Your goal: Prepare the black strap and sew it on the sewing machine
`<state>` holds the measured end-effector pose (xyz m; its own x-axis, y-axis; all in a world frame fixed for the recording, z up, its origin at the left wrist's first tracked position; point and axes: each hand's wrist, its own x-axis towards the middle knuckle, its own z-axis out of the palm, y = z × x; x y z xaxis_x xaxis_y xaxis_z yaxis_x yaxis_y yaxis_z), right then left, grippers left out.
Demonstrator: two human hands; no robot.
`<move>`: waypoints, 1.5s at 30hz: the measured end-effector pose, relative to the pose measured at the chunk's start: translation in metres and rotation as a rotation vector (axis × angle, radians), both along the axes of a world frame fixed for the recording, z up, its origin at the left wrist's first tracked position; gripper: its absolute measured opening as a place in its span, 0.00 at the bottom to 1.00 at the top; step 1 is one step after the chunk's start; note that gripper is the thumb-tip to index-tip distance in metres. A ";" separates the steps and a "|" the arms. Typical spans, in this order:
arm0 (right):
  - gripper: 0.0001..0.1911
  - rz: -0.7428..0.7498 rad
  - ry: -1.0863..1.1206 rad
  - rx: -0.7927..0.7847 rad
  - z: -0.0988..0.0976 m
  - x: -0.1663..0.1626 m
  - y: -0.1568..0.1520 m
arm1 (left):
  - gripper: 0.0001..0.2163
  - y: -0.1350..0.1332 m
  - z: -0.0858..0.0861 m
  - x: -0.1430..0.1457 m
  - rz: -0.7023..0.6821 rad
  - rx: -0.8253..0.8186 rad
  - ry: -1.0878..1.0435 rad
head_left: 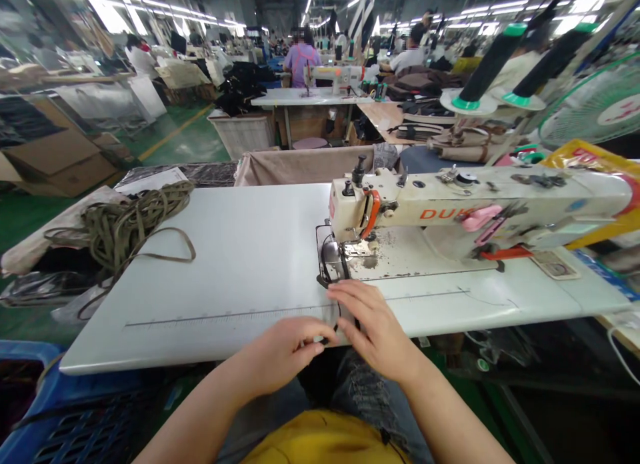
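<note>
My left hand [287, 351] is at the table's front edge, its thumb and forefinger closed on the end of a narrow black strip [336, 317]. The strip runs back toward the presser foot of the white sewing machine [400, 194]. Beside it, my right hand [373, 327] has its fingers stretched out over the tabletop by the strip, thumb apart from the fingers. It grips nothing that I can see. Part of the strip is hidden under the right fingers. The needle area [357, 247] lies just beyond my right fingertips.
A bundle of olive webbing [135, 221] lies at the table's left edge, one loop reaching onto the white tabletop [240, 251]. A blue crate [95, 417] stands below left. Black thread cones [493, 64] and a green fan [595, 107] are at right. Other people sit farther back.
</note>
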<state>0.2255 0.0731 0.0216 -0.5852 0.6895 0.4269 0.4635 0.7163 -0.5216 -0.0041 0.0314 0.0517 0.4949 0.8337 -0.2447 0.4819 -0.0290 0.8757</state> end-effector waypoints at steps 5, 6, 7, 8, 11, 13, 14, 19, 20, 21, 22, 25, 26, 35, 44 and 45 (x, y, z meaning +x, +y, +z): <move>0.12 0.148 0.011 -0.248 0.016 0.006 -0.040 | 0.11 0.002 0.013 0.005 -0.142 -0.078 -0.086; 0.13 0.109 0.041 -0.276 0.014 0.013 -0.044 | 0.13 0.005 0.013 0.005 -0.118 -0.073 -0.080; 0.15 0.061 0.077 -0.306 0.011 0.022 -0.047 | 0.13 0.007 0.011 0.005 -0.094 -0.050 -0.068; 0.15 0.010 0.119 -0.341 0.007 0.032 -0.050 | 0.12 0.010 0.008 0.006 -0.073 -0.019 -0.054; 0.16 -0.108 0.243 -0.469 -0.005 0.063 -0.058 | 0.11 0.016 -0.001 0.008 -0.033 0.033 -0.029; 0.16 -0.166 0.310 -0.546 -0.013 0.081 -0.062 | 0.13 0.019 -0.007 0.011 -0.002 0.019 -0.005; 0.15 -0.192 0.341 -0.575 -0.016 0.088 -0.064 | 0.13 0.019 -0.010 0.012 0.015 0.008 0.006; 0.15 -0.221 0.460 -0.662 -0.028 0.113 -0.066 | 0.14 0.023 -0.017 0.015 0.051 -0.037 -0.002; 0.14 -0.213 0.476 -0.667 -0.029 0.117 -0.066 | 0.14 0.023 -0.018 0.015 0.053 -0.044 -0.010; 0.13 -0.204 0.488 -0.671 -0.030 0.121 -0.066 | 0.14 0.023 -0.019 0.015 0.054 -0.052 -0.017; 0.12 -0.198 0.499 -0.675 -0.032 0.124 -0.066 | 0.14 0.024 -0.020 0.015 0.053 -0.062 -0.020; 0.11 -0.198 0.528 -0.700 -0.037 0.133 -0.066 | 0.15 0.023 -0.023 0.017 0.065 -0.112 -0.018; 0.11 -0.206 0.537 -0.714 -0.038 0.134 -0.066 | 0.16 0.022 -0.024 0.018 0.080 -0.131 -0.017; 0.20 -0.289 0.493 -0.750 -0.040 0.134 -0.060 | 0.18 0.022 -0.034 0.024 0.255 -0.180 -0.068; 0.17 -0.289 0.485 -0.717 -0.041 0.135 -0.057 | 0.18 0.022 -0.039 0.021 0.256 -0.150 -0.058; 0.17 -0.294 0.487 -0.713 -0.041 0.135 -0.056 | 0.18 0.021 -0.038 0.020 0.256 -0.146 -0.058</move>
<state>0.3606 0.0166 -0.0196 -0.2106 0.9776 -0.0043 0.1891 0.0365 -0.9813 0.0163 0.0528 0.0136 0.2894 0.8914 -0.3489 0.4067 0.2155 0.8878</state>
